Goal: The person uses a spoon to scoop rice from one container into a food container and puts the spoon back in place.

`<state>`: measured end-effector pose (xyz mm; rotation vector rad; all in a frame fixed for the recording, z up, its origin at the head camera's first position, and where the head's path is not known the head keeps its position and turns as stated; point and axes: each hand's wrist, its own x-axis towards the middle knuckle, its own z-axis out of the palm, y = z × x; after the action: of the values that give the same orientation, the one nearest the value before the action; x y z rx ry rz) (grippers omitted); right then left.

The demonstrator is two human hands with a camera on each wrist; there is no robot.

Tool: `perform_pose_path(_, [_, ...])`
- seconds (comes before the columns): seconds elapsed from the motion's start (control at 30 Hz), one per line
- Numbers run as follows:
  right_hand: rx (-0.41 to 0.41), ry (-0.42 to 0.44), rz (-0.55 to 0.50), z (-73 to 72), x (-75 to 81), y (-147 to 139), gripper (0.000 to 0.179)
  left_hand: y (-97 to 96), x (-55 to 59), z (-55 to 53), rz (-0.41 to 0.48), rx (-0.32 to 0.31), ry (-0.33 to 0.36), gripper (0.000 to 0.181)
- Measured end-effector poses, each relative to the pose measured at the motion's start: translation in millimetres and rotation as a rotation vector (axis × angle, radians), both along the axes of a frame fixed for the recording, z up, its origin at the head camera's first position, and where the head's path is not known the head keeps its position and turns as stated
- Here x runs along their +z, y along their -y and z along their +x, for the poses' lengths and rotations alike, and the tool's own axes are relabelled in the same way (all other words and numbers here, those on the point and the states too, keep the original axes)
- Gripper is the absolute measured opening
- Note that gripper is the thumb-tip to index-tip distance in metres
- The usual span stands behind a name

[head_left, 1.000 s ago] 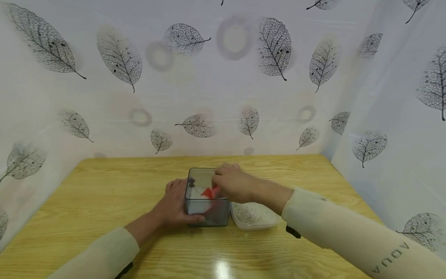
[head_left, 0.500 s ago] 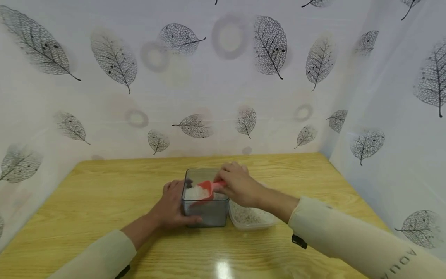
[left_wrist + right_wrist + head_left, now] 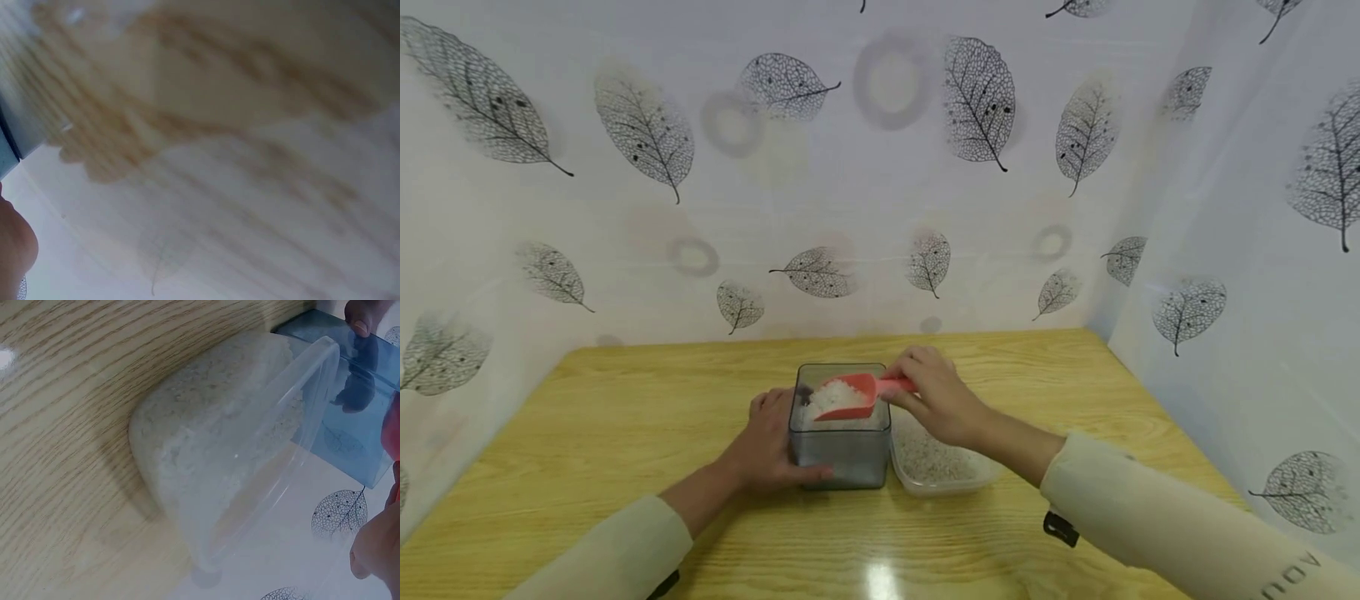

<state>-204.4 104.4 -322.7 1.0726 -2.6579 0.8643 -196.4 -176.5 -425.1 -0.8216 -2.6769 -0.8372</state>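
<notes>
My left hand (image 3: 767, 450) holds a tinted, see-through square container (image 3: 844, 460) by its left side, thumb along the front wall. In my right hand (image 3: 936, 400) is the handle of a red scoop (image 3: 868, 392), its blade heaped with white rice (image 3: 837, 395). The scoop is held level over the mouth of that container, where more white grains show inside. Just right of it stands a clear plastic tub (image 3: 281, 394) of rice, below my right wrist. In the left wrist view only part of the hand (image 3: 15, 244) and a container edge (image 3: 6, 153) appear.
Everything stands on a wood-grain table (image 3: 662, 408). A white leaf-print curtain (image 3: 865, 192) rises behind the table and along both sides.
My right hand has lifted the scoop from inside the container and drawn it to the right, now heaped with rice. The left hand keeps its hold on the container.
</notes>
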Motion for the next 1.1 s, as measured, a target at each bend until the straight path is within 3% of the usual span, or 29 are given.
perform_pose_path(0.5, [-0.039,-0.099,-0.126,-0.8,18.5,-41.5,0.017,0.7,-0.9,-1.7,-0.015,0.011,-0.009,0.105])
perform_pose_path(0.83, [-0.057,-0.127,-0.135,15.5,2.2,-88.8,0.007,0.5,-0.4,-0.9,-0.008,0.002,-0.023,0.106])
perform_pose_path(1.1, [-0.004,-0.144,-0.098,25.1,-19.2,-117.2,0.021,1.0,-0.5,-0.8,-0.018,0.005,-0.016,0.106])
